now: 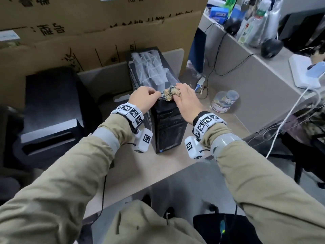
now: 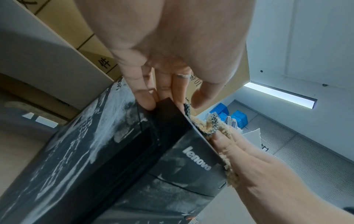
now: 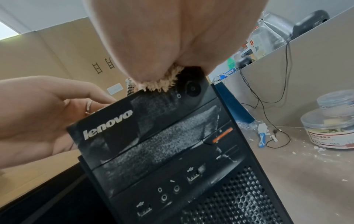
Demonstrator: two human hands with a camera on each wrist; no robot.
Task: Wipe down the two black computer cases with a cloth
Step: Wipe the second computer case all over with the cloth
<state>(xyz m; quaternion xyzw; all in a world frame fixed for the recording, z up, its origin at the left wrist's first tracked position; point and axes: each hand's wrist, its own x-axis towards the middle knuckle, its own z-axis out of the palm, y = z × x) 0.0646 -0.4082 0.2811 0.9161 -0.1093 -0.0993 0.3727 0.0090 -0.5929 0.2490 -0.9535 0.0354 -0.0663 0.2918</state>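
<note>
Gripping the bunched cloth [image 1: 169,94] atop the dusty upright computer case [image 1: 168,124], both hands' fingers [image 1: 182,88] curled round it

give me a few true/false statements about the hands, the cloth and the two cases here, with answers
1. The cloth lies on top of the upright case. True.
2. The right hand rests on the cloth. True.
3. The left hand is on the other case. False: it is at the upright case's top front edge, touching the cloth.
4. The upright case's front is clean. False: it is streaked with dust.
5. Clear plastic lies on the upright case. True.
</note>
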